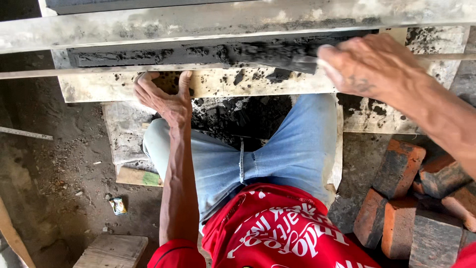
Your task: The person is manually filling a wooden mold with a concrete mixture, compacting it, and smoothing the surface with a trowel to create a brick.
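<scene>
I look down past my red shirt and blue jeans at a long pale form (pixel 148 25) with a groove of dark wet mortar (pixel 148 54) running across it. My right hand (pixel 372 67) grips a trowel (pixel 277 54) whose blurred blade lies flat on the mortar in the groove. Below the groove, my left hand (pixel 166 97) rests on a wooden board (pixel 213 82), fingers curled over its edge and thumb up. Dark mortar is spattered over the board and on the ground between my knees.
A pile of red bricks (pixel 411 198) lies at the lower right. A wooden plank (pixel 111 250) sits at the bottom left on the dirt floor, with a small crumpled wrapper (pixel 118 205) nearby. A thin pale strip (pixel 25 133) lies at the left.
</scene>
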